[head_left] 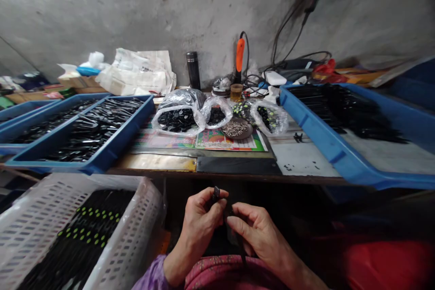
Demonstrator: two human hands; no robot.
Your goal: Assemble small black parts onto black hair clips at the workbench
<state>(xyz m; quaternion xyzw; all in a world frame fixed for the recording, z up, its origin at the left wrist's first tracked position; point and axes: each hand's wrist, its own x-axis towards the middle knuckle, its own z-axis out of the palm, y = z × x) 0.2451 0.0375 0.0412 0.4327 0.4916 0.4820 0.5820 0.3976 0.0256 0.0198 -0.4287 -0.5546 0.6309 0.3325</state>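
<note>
Close together in front of my lap, just below the table edge, are both hands. My left hand [204, 215] is closed, pinching a small shiny black piece [216, 193] that pokes up between thumb and forefinger. My right hand [256, 226] is closed too, its thumb and forefinger pressed together on a dark slender piece [242, 250] that is hard to see against the shadow. Whether the two black pieces are joined, I cannot tell. Nearest the hands on the table are plastic bags of black parts [180, 119] and a round dish of small metal pins or screws [237, 128].
Blue trays of dark, slender parts stand left [89, 163] and right [353, 163]. A white basket [136, 217] at lower left holds black strips with green dots. Behind are a black flask [193, 70], an orange-handled tool [239, 54] and cables.
</note>
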